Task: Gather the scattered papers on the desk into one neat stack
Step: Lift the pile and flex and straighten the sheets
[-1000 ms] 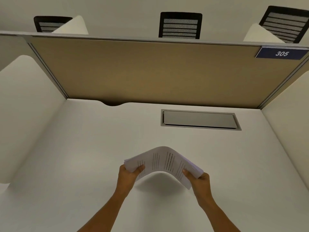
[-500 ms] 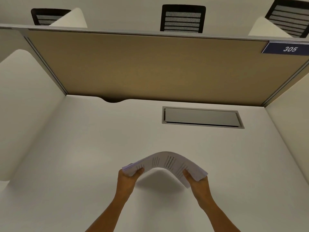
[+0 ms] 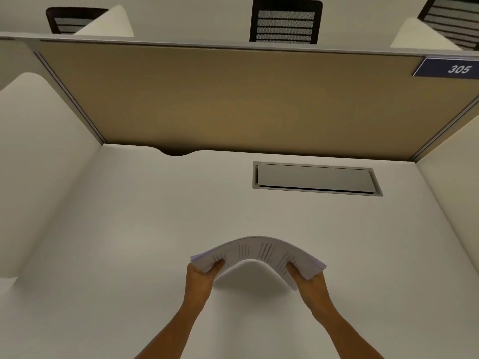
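A stack of printed white papers is held above the white desk, bowed upward in an arch, with its shadow on the desk below. My left hand grips the stack's left end, thumb on top. My right hand grips the right end the same way. The sheets' edges look nearly flush, slightly fanned at both ends. No loose sheets show elsewhere on the desk.
A grey recessed cable hatch sits in the desk behind the papers, a cable notch at the back edge. A tan partition closes the back, white dividers the sides. Black chairs stand beyond.
The stack has dropped a little lower and tilted flatter toward me, so less of the printed face shows. Both hands keep the same grip on its ends.
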A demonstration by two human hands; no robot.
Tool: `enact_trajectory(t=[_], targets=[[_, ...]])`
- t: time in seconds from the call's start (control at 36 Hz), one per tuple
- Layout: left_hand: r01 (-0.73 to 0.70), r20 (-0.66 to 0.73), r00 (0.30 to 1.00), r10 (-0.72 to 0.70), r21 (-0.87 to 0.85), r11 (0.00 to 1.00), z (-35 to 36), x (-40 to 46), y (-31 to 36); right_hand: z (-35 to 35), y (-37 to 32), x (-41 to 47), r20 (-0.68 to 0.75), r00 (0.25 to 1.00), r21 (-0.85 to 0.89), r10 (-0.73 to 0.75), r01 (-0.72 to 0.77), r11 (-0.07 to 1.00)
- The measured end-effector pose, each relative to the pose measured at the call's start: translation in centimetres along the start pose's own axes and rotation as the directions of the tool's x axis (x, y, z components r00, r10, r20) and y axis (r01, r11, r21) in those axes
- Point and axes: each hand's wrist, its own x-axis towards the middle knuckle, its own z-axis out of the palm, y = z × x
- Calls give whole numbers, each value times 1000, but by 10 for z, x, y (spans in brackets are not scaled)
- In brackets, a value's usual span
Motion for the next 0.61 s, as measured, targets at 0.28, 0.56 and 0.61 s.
enact_trajectory(t=[0.28, 0.56, 0.61], targets=[[14, 15, 1000, -15, 48, 999, 6, -1, -6, 7, 15, -2, 23, 996, -21, 85, -84, 996], [23, -57, 998, -22, 22, 999, 19, -10, -17, 16, 19, -5, -26, 992, -73, 125, -127, 989], [34, -52, 998, -32, 36, 999, 22, -11, -24, 20, 25, -4, -29, 988, -76, 154, -156, 985]])
